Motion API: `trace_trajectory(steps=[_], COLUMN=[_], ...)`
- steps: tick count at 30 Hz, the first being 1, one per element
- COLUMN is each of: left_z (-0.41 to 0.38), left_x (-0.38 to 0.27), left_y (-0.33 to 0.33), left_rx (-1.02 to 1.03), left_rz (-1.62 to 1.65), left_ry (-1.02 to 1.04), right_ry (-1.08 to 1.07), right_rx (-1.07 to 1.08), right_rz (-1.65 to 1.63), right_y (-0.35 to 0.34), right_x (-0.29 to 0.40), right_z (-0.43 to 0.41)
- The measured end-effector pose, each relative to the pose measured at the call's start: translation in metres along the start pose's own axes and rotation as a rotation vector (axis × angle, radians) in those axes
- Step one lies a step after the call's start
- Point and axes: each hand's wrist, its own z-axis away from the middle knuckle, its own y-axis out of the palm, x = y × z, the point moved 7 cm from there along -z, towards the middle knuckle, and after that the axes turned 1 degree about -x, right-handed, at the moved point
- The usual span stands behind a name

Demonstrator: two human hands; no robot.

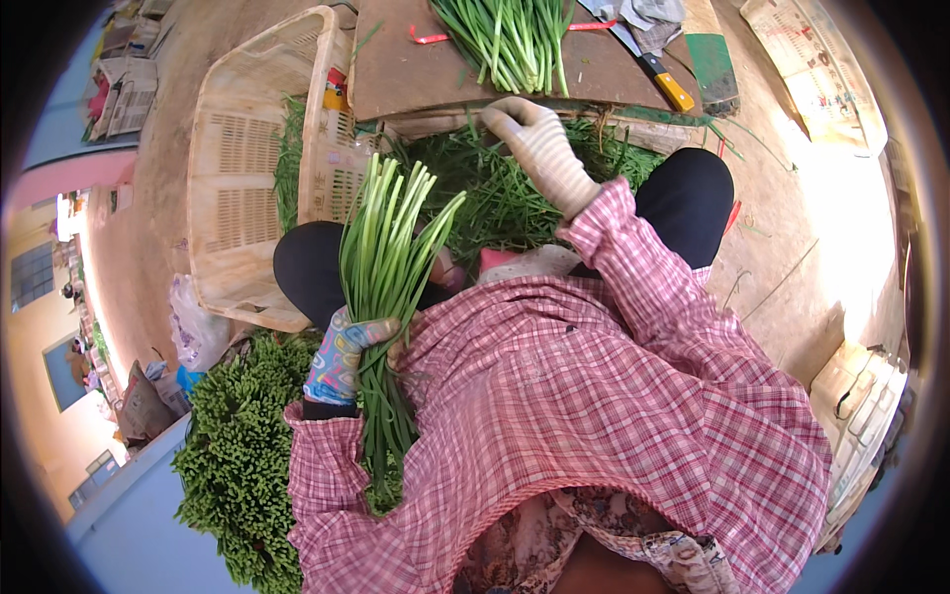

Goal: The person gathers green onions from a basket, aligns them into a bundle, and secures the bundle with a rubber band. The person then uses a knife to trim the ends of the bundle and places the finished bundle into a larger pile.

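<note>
My gloved left hand (355, 349) is closed around a bunch of long green stalks (393, 260), held upright against my side with the pale ends up and the leaves hanging below. In a whitish knit glove, my right hand (531, 141) hovers over loose green trimmings, just before the board (401, 82); its fingers are bent, and whether anything is between them cannot be told. Another bunch of green stalks (512, 44) lies on the board across a red tie (430, 37). Beside it rests a knife with a yellow and black handle (672, 87).
A pale plastic crate (245, 178) stands left of the board with some greens in it. A large heap of green stalks (245, 460) lies at my left, near a clear plastic bag (197, 327). Further crates (824, 74) are at the right. Crumpled cloth or paper (653, 18) lies by the knife.
</note>
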Motion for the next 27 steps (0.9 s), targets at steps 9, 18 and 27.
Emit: trace_trajectory(steps=[9,18,27], left_z=[-0.003,0.002,-0.004], left_x=[-0.007,-0.002,0.006], left_y=[0.012,0.015,0.015], left_rx=[-0.031,-0.033,0.035], left_rz=[-0.042,0.032,-0.019], left_ry=[0.037,-0.023,-0.04], right_ry=[-0.197,-0.119,-0.183], right_rx=[0.341,0.578,0.818], right_rz=[0.128,0.16,0.255], right_y=[0.038,0.053,0.063], right_x=[0.024,0.006,-0.003], right_z=[0.019,0.016,0.026])
